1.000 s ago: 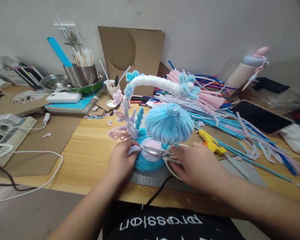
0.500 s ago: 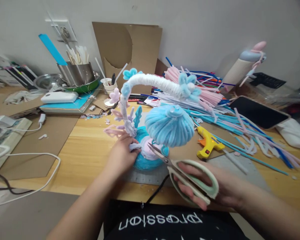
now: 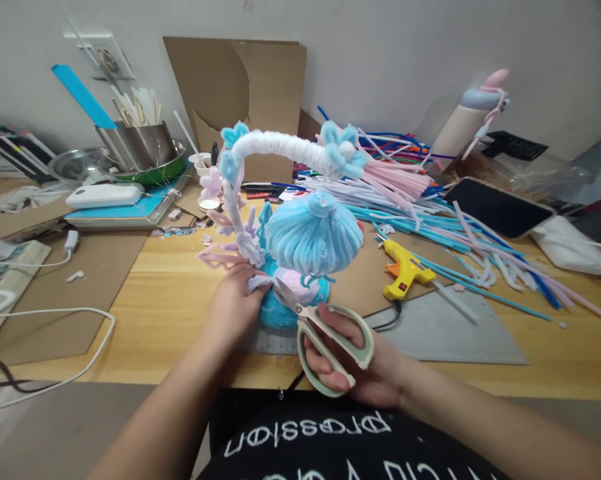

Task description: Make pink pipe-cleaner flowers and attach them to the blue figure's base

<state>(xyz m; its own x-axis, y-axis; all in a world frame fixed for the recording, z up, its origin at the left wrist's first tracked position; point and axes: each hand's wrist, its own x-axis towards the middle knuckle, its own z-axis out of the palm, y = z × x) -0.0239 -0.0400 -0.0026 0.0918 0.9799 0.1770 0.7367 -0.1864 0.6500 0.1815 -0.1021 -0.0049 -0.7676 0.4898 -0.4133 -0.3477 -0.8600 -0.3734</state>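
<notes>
A fuzzy lamp-like craft has a white arched stem [image 3: 280, 144], a pleated light-blue shade [image 3: 314, 237] and a round blue base [image 3: 277, 315]. My left hand [image 3: 237, 297] pinches a pale lilac fuzzy piece [image 3: 259, 283] at the left of the base. In my right hand [image 3: 347, 353] are scissors with pale green handles [image 3: 363, 333], my fingers through the loops. The handles stand apart, and the blades reach over the base near the lilac piece; their tips are hard to make out there.
A yellow glue gun [image 3: 404, 270] lies right of the craft. Many pipe cleaners [image 3: 390, 180] spread behind it, near a dark phone [image 3: 500, 207]. A steel pot [image 3: 140, 147] with sticks stands back left. Behind the craft leans cardboard [image 3: 275, 87]. White cables [image 3: 100, 333] run at left.
My right hand has brought the scissors left, nearer to my left hand and the lilac piece. The whole view has shifted, so the craft appears further left and slightly higher.
</notes>
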